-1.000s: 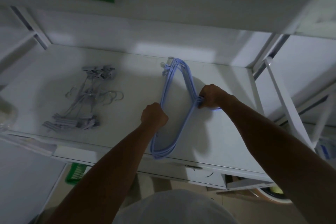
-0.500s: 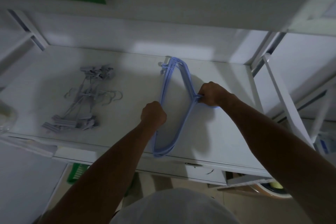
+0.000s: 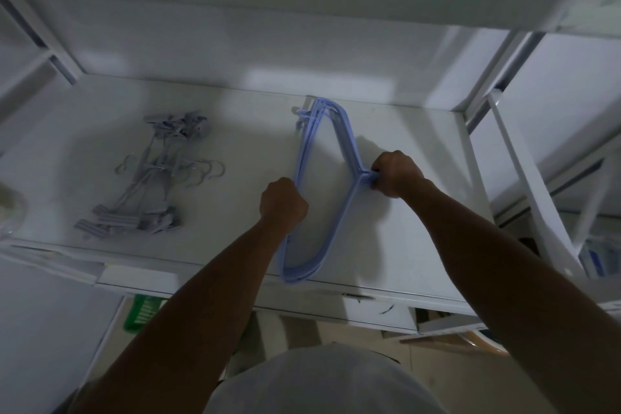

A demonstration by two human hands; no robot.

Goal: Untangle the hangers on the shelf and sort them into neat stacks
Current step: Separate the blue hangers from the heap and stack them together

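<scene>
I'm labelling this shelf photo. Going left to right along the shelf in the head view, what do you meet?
grey clip hangers → left hand → blue hangers → right hand

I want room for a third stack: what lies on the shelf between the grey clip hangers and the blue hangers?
Nothing: in the head view only bare white shelf separates the grey clip hangers from the blue hangers.

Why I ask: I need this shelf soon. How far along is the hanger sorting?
Done: the grey clip hangers lie gathered at the left of the shelf, hooks loosely aligned. In hand: the left hand and right hand both grip the blue hangers as one aligned bundle. Left: laying that bundle down, and probably tidying the grey pile.
</scene>
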